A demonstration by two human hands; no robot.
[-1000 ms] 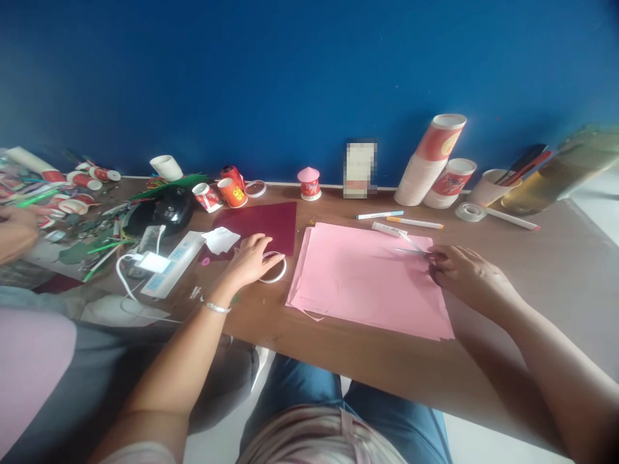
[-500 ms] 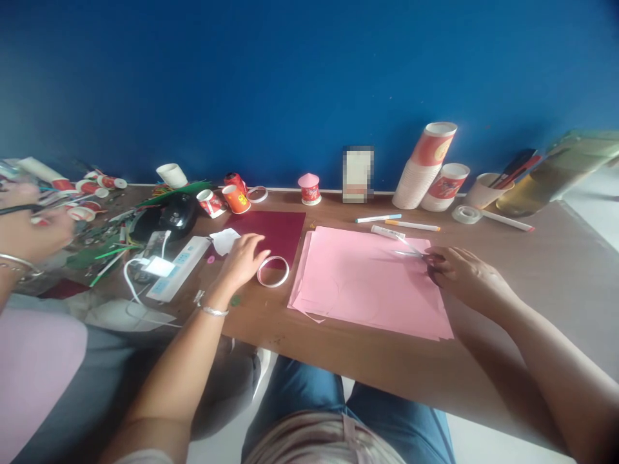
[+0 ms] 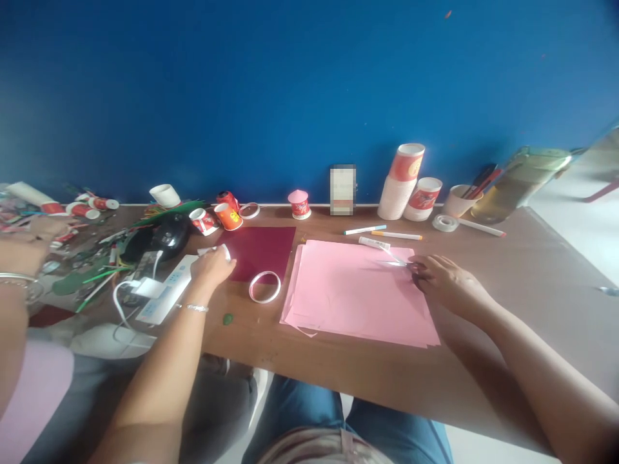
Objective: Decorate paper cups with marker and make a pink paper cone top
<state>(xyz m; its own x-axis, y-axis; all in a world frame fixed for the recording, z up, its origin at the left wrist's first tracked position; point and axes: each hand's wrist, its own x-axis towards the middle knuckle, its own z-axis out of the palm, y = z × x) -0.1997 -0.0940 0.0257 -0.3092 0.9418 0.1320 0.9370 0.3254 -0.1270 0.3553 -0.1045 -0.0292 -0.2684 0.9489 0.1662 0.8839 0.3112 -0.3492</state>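
White scrap (image 3: 225,252): left hand (image 3: 213,267) now covers much of it, having left the ring's (image 3: 264,300) side | scrap at left fingers; scissors (image 3: 397,263) in right hand (image 3: 438,277), blades over pink paper (image 3: 358,296) | hands well apart; left curled, grip on scrap unclear; right closed around scissors

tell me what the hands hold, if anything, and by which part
The right hand holds scissors by the handle end, blades over pink paper. The left hand is at the white paper; whether it grips it cannot be told.
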